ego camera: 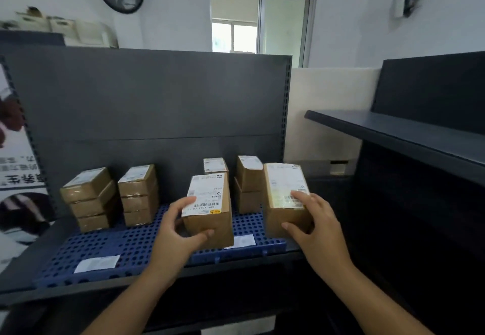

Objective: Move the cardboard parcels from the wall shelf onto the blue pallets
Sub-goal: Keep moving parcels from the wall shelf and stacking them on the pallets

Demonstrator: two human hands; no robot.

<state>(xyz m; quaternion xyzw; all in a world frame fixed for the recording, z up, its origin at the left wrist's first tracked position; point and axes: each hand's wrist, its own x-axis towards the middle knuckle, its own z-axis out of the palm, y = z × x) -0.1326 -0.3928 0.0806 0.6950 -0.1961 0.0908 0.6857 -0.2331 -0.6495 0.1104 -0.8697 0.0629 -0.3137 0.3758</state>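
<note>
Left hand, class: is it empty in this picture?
No: the left hand has its fingers and thumb curled round a labelled cardboard parcel over the blue pallet.

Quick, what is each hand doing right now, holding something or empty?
Left hand: closed, holding the middle parcel.
Right hand: closed, holding the right parcel.

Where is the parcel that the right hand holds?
The parcel is at the right end of the blue pallet in the head view, just right of a two-parcel stack.
</note>
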